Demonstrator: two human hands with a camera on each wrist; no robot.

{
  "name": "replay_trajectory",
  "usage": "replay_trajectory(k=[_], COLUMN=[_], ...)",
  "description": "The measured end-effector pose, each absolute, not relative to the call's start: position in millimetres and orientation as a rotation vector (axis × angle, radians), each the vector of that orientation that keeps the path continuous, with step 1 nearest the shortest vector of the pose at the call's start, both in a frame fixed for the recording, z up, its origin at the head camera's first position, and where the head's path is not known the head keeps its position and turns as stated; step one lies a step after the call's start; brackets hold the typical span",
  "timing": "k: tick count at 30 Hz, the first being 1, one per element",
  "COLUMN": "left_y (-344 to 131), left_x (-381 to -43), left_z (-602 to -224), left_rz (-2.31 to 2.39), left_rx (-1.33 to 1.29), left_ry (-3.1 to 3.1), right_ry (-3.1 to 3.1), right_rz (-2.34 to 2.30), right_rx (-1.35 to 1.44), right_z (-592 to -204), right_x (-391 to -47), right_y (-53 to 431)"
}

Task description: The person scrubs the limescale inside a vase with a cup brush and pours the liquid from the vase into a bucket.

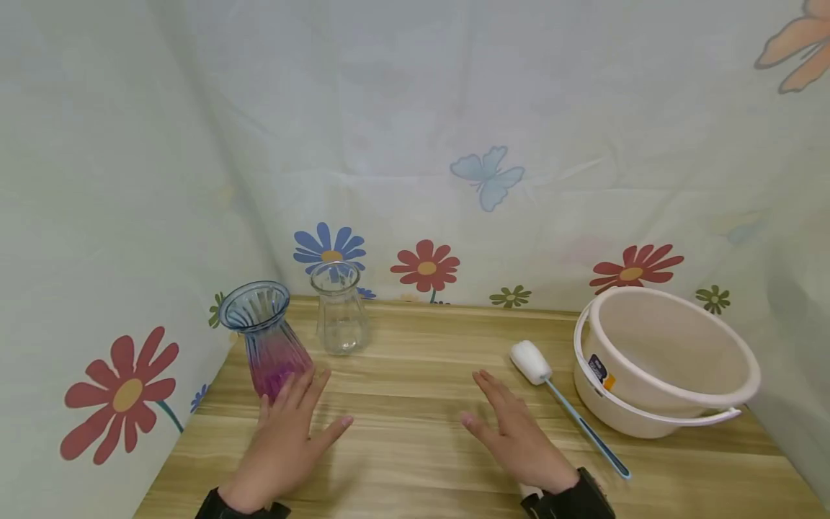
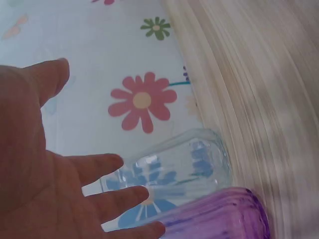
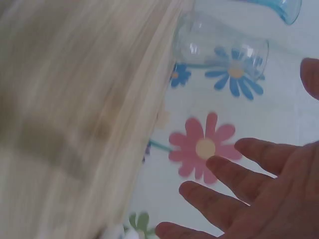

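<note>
My left hand (image 1: pixel 285 440) is spread with straight fingers over the front left of the table, its fingertips overlapping the base of a blue-to-purple ribbed glass vase (image 1: pixel 269 346) in the head view. Behind that vase, a little to the right, stands a clear glass vase (image 1: pixel 341 317). In the left wrist view both the clear vase (image 2: pixel 199 159) and the purple vase base (image 2: pixel 224 216) show beyond the fingers. My right hand (image 1: pixel 519 440), also spread and holding nothing, is left of a sponge brush (image 1: pixel 530 362) with a white head and a blue handle.
Two nested pale pink buckets (image 1: pixel 655 418) stand at the right, with a white handle and a label at the side. A wooden-grain table (image 1: pixel 415 447) lies under everything. Flower-printed white cloth (image 1: pixel 402 130) hangs at the back and both sides.
</note>
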State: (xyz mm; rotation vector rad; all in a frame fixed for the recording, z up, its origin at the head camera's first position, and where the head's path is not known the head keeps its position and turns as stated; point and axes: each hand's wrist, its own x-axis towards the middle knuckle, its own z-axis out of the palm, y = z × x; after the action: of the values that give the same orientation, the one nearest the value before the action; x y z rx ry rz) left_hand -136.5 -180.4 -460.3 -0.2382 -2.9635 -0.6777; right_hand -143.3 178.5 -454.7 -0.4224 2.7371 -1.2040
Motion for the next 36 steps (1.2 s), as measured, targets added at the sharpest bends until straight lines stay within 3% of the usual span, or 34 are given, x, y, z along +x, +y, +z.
replay_trajectory(k=[14,24,36], left_y=[-243.6,-257.8,-266.7], left_x=[-136.9,-140.8,-155.0], left_z=[-443.3,-444.5,-448.4], left_rz=[-1.449,-1.594,-1.652], left_rx=[0.207,0.303,0.291], left_ry=[-2.566,-2.501,-2.471], right_ry=[2.175,1.960,1.831], right_rz=[-1.788,-1.905,-2.006], right_rx=[-0.500,-0.508,-0.488], right_z=[-466.6,-463.1,-469.6], right_x=[-157.2,-172.5,-184.4], right_y=[89.0,28.8,-10.6])
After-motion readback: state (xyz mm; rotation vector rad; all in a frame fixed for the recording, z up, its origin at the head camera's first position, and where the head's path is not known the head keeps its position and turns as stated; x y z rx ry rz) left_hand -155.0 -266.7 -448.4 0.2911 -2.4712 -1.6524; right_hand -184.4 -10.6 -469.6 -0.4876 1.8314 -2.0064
